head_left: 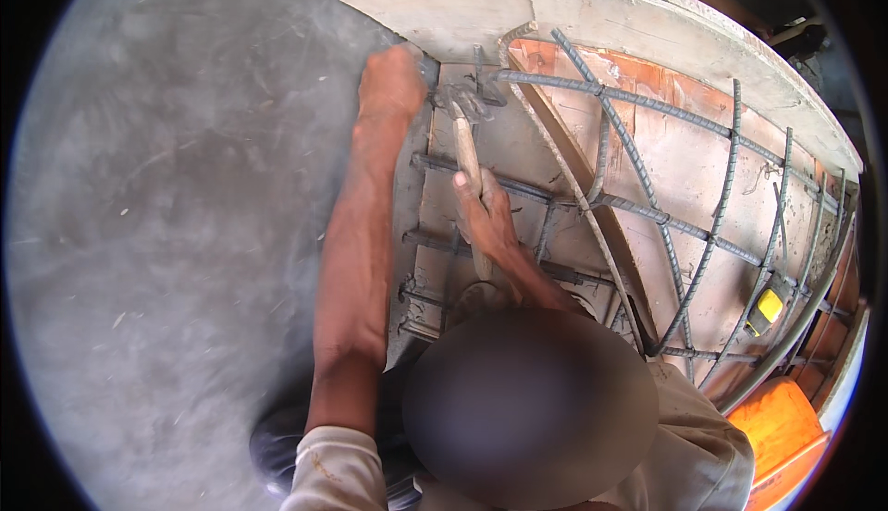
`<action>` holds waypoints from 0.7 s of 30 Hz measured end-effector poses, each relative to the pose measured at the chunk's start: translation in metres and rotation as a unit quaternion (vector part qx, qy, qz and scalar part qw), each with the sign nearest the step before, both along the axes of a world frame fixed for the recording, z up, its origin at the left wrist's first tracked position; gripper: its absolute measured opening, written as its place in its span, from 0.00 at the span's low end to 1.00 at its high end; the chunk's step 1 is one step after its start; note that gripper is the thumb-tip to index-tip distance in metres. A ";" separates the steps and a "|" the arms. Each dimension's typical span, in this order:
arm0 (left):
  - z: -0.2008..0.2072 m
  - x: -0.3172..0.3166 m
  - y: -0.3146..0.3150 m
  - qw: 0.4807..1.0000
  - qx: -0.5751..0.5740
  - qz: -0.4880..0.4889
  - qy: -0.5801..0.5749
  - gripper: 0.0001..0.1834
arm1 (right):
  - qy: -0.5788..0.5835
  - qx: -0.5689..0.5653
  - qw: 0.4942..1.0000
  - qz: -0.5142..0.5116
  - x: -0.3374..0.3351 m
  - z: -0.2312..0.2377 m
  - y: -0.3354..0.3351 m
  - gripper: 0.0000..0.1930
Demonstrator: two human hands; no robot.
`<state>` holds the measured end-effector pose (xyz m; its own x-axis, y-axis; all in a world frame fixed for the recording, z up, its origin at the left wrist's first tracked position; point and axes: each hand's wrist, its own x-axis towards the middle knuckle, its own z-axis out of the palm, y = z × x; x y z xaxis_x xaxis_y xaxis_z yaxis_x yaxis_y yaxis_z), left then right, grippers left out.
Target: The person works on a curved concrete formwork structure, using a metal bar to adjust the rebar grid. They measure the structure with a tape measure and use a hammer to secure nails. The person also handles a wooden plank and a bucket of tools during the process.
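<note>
My left hand (393, 84) is closed in a fist at the corner of the wooden formwork, beside the upright board (462, 12). Whatever its fingers hold is hidden from view. My right hand (488, 213) is wrapped around the wooden handle of a hammer (467, 146). The hammer's head is smeared by motion and lies just right of my left fist, in front of a bent rebar end. Below both hands, a grid of ribbed steel rebar (518, 183) runs across the wooden boards.
Crossing rebar (661, 220) and a slanting wooden plank (578, 173) fill the right side. A yellow tape measure (765, 311) rests among the bars. An orange plastic container (777, 432) stands at lower right. Grey concrete floor (185, 215) spreads to the left.
</note>
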<state>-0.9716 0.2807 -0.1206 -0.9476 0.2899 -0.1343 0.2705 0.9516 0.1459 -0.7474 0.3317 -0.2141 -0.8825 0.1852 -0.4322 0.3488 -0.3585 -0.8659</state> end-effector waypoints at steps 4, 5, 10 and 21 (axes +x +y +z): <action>-0.011 0.017 0.001 0.969 0.170 0.120 -0.130 0.16 | 0.052 -0.152 0.987 -0.009 -0.002 -0.005 -0.007 0.20; -0.022 0.036 -0.003 0.975 0.163 0.123 -0.082 0.16 | 0.036 -0.181 0.983 -0.015 -0.003 -0.006 -0.010 0.20; -0.055 0.088 -0.027 0.944 0.307 0.120 0.022 0.19 | 0.041 -0.243 0.966 -0.077 -0.017 -0.017 -0.027 0.21; -0.045 0.140 -0.061 0.809 0.529 0.251 -0.040 0.17 | 0.019 -0.031 0.997 -0.075 -0.058 -0.014 -0.044 0.24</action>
<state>-0.8314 0.2196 -0.1657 -0.9821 -0.1375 -0.1290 -0.1623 0.2688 0.9494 -0.8055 0.2874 -0.2281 -0.8629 0.2898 -0.4140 0.2552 -0.4572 -0.8520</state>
